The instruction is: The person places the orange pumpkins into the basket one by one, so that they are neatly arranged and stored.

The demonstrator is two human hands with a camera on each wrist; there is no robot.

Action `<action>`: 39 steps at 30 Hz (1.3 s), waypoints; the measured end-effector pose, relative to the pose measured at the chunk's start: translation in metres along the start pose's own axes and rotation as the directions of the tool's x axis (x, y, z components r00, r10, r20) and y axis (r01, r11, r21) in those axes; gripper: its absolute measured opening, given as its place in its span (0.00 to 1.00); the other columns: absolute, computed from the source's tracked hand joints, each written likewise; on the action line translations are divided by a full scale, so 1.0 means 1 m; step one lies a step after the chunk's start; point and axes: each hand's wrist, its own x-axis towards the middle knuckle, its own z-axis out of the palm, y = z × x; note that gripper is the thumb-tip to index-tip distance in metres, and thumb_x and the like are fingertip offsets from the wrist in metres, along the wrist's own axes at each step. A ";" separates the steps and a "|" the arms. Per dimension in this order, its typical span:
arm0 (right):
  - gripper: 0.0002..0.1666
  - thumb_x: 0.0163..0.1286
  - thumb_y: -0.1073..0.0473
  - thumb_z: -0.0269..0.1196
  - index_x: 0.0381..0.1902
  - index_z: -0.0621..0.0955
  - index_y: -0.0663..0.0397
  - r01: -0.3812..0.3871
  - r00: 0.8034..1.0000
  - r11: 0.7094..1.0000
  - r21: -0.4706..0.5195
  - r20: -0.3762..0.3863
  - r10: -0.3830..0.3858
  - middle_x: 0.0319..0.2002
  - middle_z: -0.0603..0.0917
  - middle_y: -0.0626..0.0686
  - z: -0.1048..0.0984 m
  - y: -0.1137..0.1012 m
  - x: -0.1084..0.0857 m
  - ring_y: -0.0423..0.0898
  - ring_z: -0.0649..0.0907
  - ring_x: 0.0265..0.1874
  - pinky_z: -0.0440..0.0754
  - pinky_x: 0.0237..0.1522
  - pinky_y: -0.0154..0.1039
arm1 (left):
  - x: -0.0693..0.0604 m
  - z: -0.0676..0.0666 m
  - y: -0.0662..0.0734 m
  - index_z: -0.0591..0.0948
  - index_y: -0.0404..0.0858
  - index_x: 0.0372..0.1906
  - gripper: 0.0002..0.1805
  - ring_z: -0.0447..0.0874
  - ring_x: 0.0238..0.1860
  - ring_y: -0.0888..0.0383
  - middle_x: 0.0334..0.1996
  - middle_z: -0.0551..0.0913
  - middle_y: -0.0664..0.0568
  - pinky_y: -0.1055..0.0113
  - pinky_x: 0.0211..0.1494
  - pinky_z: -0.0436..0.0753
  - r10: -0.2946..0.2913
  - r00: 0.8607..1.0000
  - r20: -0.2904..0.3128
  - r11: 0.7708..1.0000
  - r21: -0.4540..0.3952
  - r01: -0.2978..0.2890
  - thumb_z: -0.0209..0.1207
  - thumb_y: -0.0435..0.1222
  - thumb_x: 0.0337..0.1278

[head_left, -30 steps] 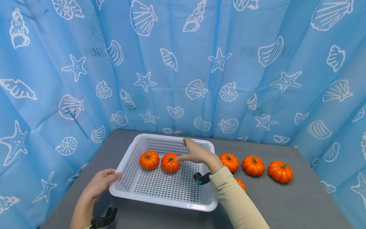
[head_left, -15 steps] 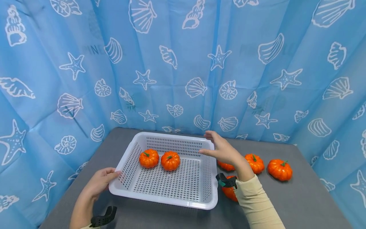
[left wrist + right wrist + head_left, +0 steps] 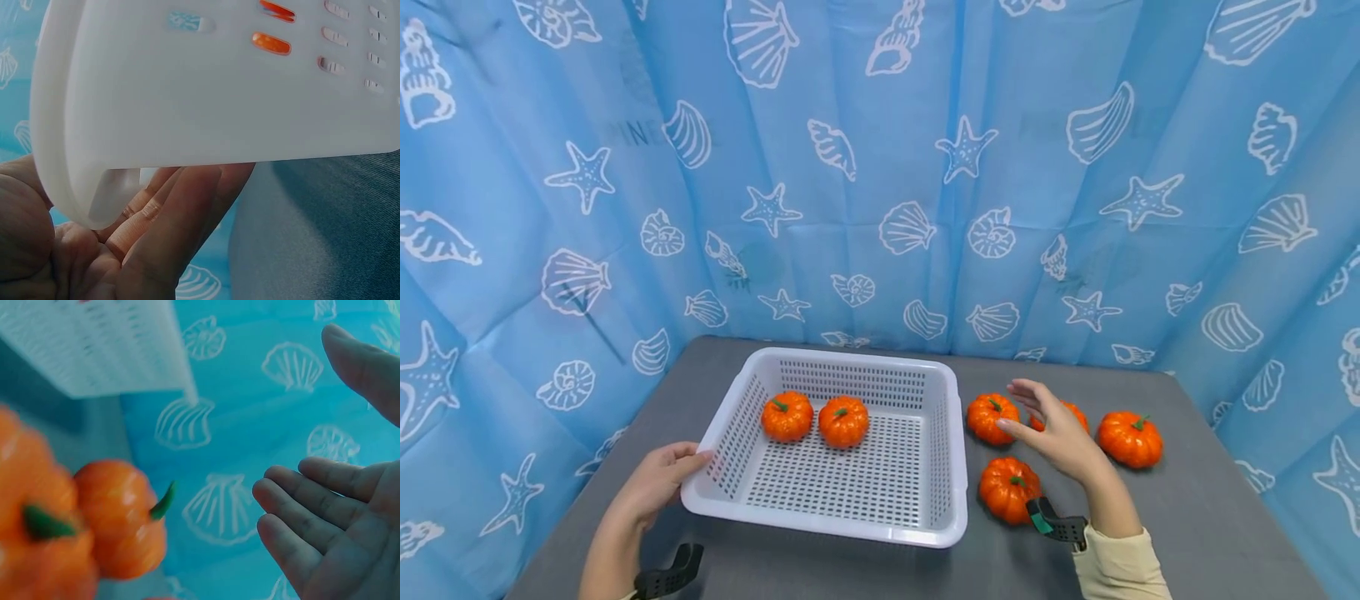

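A white perforated plastic basket (image 3: 823, 522) holds two small orange pumpkins, the left one (image 3: 787, 417) and the right one (image 3: 843, 422), side by side. My left hand (image 3: 651, 482) grips the basket's left rim, thumb on top; in the left wrist view its fingers (image 3: 181, 212) curl beneath the edge. To the right of the basket, my right hand (image 3: 1063, 437) hovers with fingers spread and nothing in them. Under and around it are a back pumpkin (image 3: 990, 417), a front pumpkin (image 3: 1006, 490) and a pumpkin partly hidden by the hand (image 3: 1077, 415).
One more pumpkin (image 3: 1130, 439) sits farther right on the grey table (image 3: 1210, 517). A blue curtain (image 3: 880, 167) with white shell prints hangs behind the table and along its sides. Black camera mounts are strapped to both wrists.
My right hand has moved from above the basket rightward, over the pumpkins outside it, carrying nothing. My left hand stays on the rim, and the two pumpkins in the basket lie as before.
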 end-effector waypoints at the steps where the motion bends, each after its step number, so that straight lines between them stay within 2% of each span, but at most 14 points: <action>1: 0.40 0.67 0.51 0.61 0.67 0.58 0.67 -0.008 1.000 1.000 0.007 -0.004 0.009 0.65 0.66 0.68 0.000 0.003 -0.003 0.63 0.67 0.65 0.62 0.64 0.58 | 0.000 0.000 0.001 0.69 0.22 0.57 0.27 0.86 0.39 0.51 0.42 0.84 0.40 0.57 0.38 0.85 0.002 1.000 -0.002 1.000 -0.001 -0.002 0.52 0.42 0.67; 10: 0.42 0.67 0.52 0.62 0.68 0.56 0.68 -0.122 0.992 0.989 0.081 0.000 0.123 0.65 0.64 0.70 0.006 0.032 -0.029 0.65 0.65 0.65 0.61 0.64 0.55 | 0.003 -0.001 0.005 0.69 0.23 0.57 0.27 0.86 0.39 0.52 0.43 0.84 0.40 0.58 0.39 0.85 0.010 1.000 -0.013 1.000 0.008 -0.010 0.53 0.43 0.67; 12: 0.42 0.66 0.54 0.63 0.68 0.56 0.67 -0.117 0.993 0.988 0.098 0.002 0.118 0.66 0.64 0.69 0.008 0.039 -0.034 0.62 0.65 0.65 0.66 0.66 0.43 | 0.003 -0.002 0.005 0.69 0.22 0.57 0.27 0.86 0.39 0.52 0.43 0.84 0.40 0.57 0.39 0.85 0.016 1.000 -0.010 1.000 0.006 -0.016 0.53 0.43 0.67; 14: 0.42 0.65 0.57 0.63 0.69 0.56 0.66 -0.103 0.995 0.986 0.133 0.020 0.101 0.67 0.63 0.69 0.009 0.045 -0.040 0.50 0.66 0.67 0.66 0.63 0.29 | 0.004 -0.002 0.005 0.69 0.22 0.57 0.27 0.86 0.39 0.52 0.43 0.84 0.40 0.57 0.39 0.85 0.018 1.000 -0.011 1.000 0.006 -0.018 0.52 0.43 0.67; 17: 0.44 0.63 0.62 0.64 0.70 0.54 0.65 -0.067 0.996 0.974 0.218 0.073 0.052 0.69 0.57 0.71 0.013 0.057 -0.050 0.26 0.63 0.64 0.60 0.54 0.14 | 0.003 -0.003 0.002 0.70 0.22 0.57 0.26 0.86 0.38 0.51 0.42 0.84 0.41 0.57 0.38 0.85 0.011 1.000 -0.008 1.000 0.010 -0.011 0.52 0.42 0.67; 19: 0.45 0.63 0.64 0.64 0.70 0.53 0.65 -0.048 0.993 0.964 0.262 0.117 0.018 0.69 0.55 0.72 0.015 0.063 -0.057 0.14 0.59 0.58 0.60 0.54 0.14 | 0.001 -0.003 -0.001 0.70 0.21 0.56 0.26 0.86 0.37 0.51 0.41 0.84 0.41 0.57 0.38 0.85 0.007 1.000 0.001 1.000 0.014 -0.007 0.52 0.42 0.68; 20: 0.45 0.62 0.65 0.64 0.71 0.52 0.65 -0.040 0.991 0.960 0.278 0.136 0.002 0.70 0.54 0.71 0.017 0.066 -0.060 0.12 0.58 0.57 0.61 0.54 0.15 | 0.000 -0.003 -0.002 0.70 0.21 0.56 0.26 0.86 0.37 0.51 0.41 0.84 0.41 0.57 0.38 0.85 0.008 1.000 0.006 1.000 0.015 -0.008 0.52 0.42 0.68; 23: 0.49 0.60 0.66 0.65 0.72 0.50 0.64 -0.012 0.985 0.951 0.308 0.165 -0.041 0.71 0.55 0.61 0.020 0.076 -0.063 0.13 0.58 0.59 0.61 0.56 0.17 | -0.001 -0.003 -0.005 0.70 0.20 0.56 0.26 0.86 0.37 0.51 0.41 0.84 0.40 0.57 0.37 0.85 0.018 1.000 0.013 1.000 0.020 -0.018 0.51 0.41 0.68; 25: 0.52 0.58 0.67 0.66 0.72 0.48 0.64 -0.010 0.984 0.944 0.330 0.173 -0.050 0.72 0.55 0.58 0.023 0.083 -0.062 0.14 0.58 0.61 0.61 0.57 0.17 | 0.000 -0.002 -0.006 0.70 0.21 0.56 0.26 0.86 0.38 0.51 0.41 0.84 0.40 0.57 0.37 0.85 0.010 1.000 0.003 1.000 0.012 -0.010 0.52 0.42 0.68; 27: 0.55 0.56 0.68 0.67 0.72 0.46 0.65 -0.003 0.983 0.942 0.335 0.175 -0.059 0.73 0.53 0.61 0.025 0.088 -0.061 0.15 0.58 0.61 0.62 0.57 0.18 | 0.001 -0.002 -0.005 0.71 0.21 0.56 0.26 0.86 0.38 0.51 0.41 0.84 0.40 0.57 0.37 0.85 0.013 1.000 -0.001 1.000 0.010 -0.013 0.52 0.42 0.68; 31: 0.56 0.54 0.65 0.69 0.71 0.47 0.68 -0.049 0.981 0.946 0.322 0.192 -0.014 0.70 0.49 0.74 0.031 0.093 -0.060 0.13 0.59 0.58 0.63 0.54 0.18 | 0.001 -0.002 -0.004 0.70 0.21 0.56 0.27 0.86 0.37 0.52 0.41 0.85 0.41 0.57 0.38 0.85 0.007 1.000 0.012 1.000 0.003 -0.007 0.53 0.42 0.67; 34: 0.56 0.54 0.65 0.69 0.71 0.47 0.69 -0.091 0.979 0.943 0.321 0.205 0.025 0.70 0.50 0.74 0.032 0.094 -0.060 0.12 0.59 0.56 0.63 0.53 0.18 | -0.001 -0.002 -0.004 0.70 0.20 0.56 0.27 0.86 0.38 0.51 0.41 0.84 0.41 0.57 0.38 0.85 0.010 1.000 0.027 1.000 -0.002 -0.010 0.52 0.42 0.67; 36: 0.56 0.54 0.65 0.69 0.71 0.47 0.69 -0.084 0.980 0.942 0.324 0.199 0.018 0.70 0.50 0.74 0.032 0.093 -0.059 0.12 0.59 0.56 0.62 0.54 0.18 | -0.001 -0.002 -0.003 0.70 0.21 0.56 0.27 0.86 0.38 0.51 0.41 0.85 0.41 0.57 0.38 0.85 0.010 1.000 0.024 1.000 -0.007 -0.009 0.53 0.42 0.67; 39: 0.56 0.53 0.67 0.69 0.71 0.48 0.69 -0.027 0.984 0.944 0.329 0.176 -0.033 0.69 0.50 0.76 0.032 0.093 -0.057 0.14 0.59 0.58 0.62 0.54 0.18 | 0.000 -0.003 -0.001 0.70 0.20 0.56 0.28 0.86 0.38 0.50 0.42 0.84 0.40 0.57 0.38 0.85 0.028 0.999 0.029 1.000 -0.004 -0.028 0.52 0.43 0.67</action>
